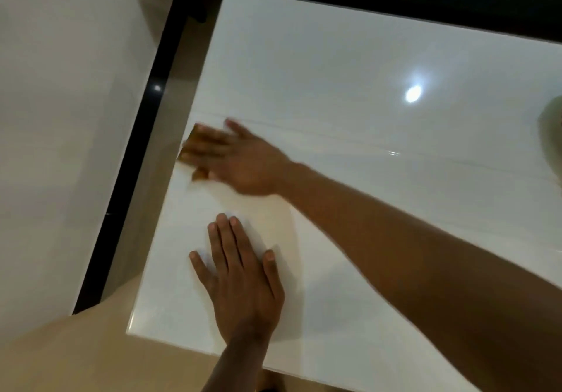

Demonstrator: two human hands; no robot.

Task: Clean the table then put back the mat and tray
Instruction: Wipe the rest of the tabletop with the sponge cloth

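Head view: white glossy table (365,57), wiping in progress. Brown cloth (194,148) is pressed under flat right hand (240,160) at table's left edge. Left hand (243,276) is laid flat, fingers straight, near front edge. Mat and tray are not seen; replacement judged outstanding.

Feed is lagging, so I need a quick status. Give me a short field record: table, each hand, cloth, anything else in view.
table: white glossy top, lamp glare on it
left hand: flat on the top near the front left corner, fingers straight
right hand: arm crosses over, fingers flat on a cloth, blurred
cloth: brownish, at the left edge under the fingers
other: pale green thing at right edge, cut off
mat, tray: not in view
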